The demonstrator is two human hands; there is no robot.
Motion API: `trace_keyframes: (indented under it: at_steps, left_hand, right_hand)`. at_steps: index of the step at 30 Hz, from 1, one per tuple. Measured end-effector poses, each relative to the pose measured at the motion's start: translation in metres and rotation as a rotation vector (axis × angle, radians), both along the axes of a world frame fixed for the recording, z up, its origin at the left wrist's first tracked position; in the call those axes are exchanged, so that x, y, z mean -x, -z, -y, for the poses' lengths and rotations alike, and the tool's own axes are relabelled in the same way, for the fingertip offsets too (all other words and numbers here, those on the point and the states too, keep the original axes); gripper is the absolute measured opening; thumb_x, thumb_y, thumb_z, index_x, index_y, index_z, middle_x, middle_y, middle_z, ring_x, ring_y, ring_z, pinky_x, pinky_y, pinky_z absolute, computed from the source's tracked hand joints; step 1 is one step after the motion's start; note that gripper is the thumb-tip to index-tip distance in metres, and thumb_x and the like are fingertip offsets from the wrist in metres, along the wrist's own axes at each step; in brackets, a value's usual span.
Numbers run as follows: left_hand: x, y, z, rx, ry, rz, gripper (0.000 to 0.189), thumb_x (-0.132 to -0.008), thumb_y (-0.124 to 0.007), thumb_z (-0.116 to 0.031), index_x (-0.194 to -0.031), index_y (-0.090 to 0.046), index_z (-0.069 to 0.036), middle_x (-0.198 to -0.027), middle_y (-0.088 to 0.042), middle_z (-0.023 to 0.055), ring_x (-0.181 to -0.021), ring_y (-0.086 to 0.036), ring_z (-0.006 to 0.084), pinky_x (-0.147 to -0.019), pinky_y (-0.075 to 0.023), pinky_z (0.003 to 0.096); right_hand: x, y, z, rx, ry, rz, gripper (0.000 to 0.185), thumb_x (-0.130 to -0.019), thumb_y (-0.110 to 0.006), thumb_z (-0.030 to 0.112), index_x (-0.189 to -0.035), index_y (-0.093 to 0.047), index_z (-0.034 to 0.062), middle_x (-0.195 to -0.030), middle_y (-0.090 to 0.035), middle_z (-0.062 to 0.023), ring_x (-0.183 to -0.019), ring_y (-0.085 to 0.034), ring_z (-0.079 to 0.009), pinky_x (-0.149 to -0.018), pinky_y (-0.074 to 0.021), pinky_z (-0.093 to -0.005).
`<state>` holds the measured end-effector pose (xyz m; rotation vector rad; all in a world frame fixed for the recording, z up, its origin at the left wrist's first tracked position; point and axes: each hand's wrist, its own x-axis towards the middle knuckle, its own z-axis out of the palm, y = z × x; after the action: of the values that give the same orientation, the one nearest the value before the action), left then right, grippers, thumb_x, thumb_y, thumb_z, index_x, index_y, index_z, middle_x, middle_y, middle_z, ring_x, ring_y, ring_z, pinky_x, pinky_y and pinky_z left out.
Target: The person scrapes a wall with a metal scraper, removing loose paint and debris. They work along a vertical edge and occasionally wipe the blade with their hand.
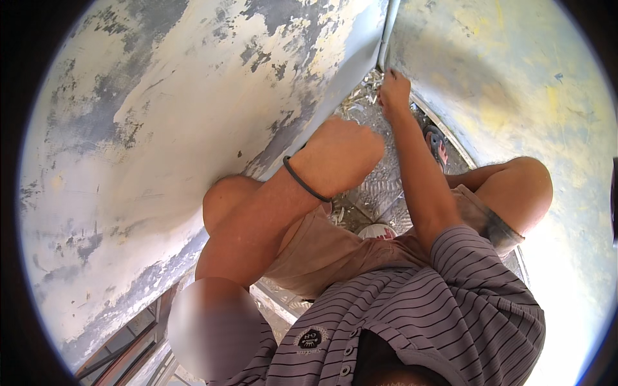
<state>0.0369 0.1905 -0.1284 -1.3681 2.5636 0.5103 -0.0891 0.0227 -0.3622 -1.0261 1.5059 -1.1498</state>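
My right hand [397, 94] reaches down into the wall corner, beside the lower end of a thin light-coloured pipe [386, 36]. Its fingers are curled, and a small dark spot shows at the fingertips; whether it grips something is hidden. Closer to me, my left hand [340, 153] is bent into a fist with its back towards me and a dark band [305, 181] around the wrist. What its palm may hold cannot be seen. On the left stands a wall [178, 106] with peeling paint over grey patches. The right wall [483, 82] is pale with yellowish patches.
Pale flakes and chips [359, 99] litter the dirty floor [379, 188]. A round white object with red marking [378, 232] sits between my bent legs. My foot wears a dark flip-flop [436, 142] by the right wall's base. A window frame [137, 347] shows lower left.
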Motion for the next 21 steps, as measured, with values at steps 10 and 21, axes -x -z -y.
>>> trace_keyframes:
  at_steps: [10, 21]
  left_hand:
    - [-0.004, -0.002, -0.009, 0.085, 0.029, -0.004, 0.039, -0.077, -0.083, -0.018, -0.110, -0.065, -0.003, -0.088, -0.073, 0.0131, -0.088, -0.075, 0.0342, -0.078, -0.0558, 0.0452]
    - [0.006, -0.003, -0.007, 0.000, 0.044, 0.054, 0.066, -0.063, -0.092, -0.026, -0.117, -0.064, -0.003, -0.089, -0.074, 0.0111, -0.092, -0.075, 0.0330, -0.085, -0.0559, 0.0444]
  right_hand:
    - [0.025, -0.061, -0.062, -0.222, -0.067, 0.322, 0.042, -0.105, -0.066, 0.026, -0.144, -0.067, 0.0092, -0.069, -0.053, -0.0002, -0.049, -0.043, -0.0083, -0.042, -0.0284, -0.0236]
    - [0.028, -0.052, 0.025, -0.008, -0.125, 0.116, 0.044, -0.104, -0.066, 0.027, -0.138, -0.071, -0.0007, -0.077, -0.065, -0.0039, -0.062, -0.051, -0.0109, -0.057, -0.0437, -0.0298]
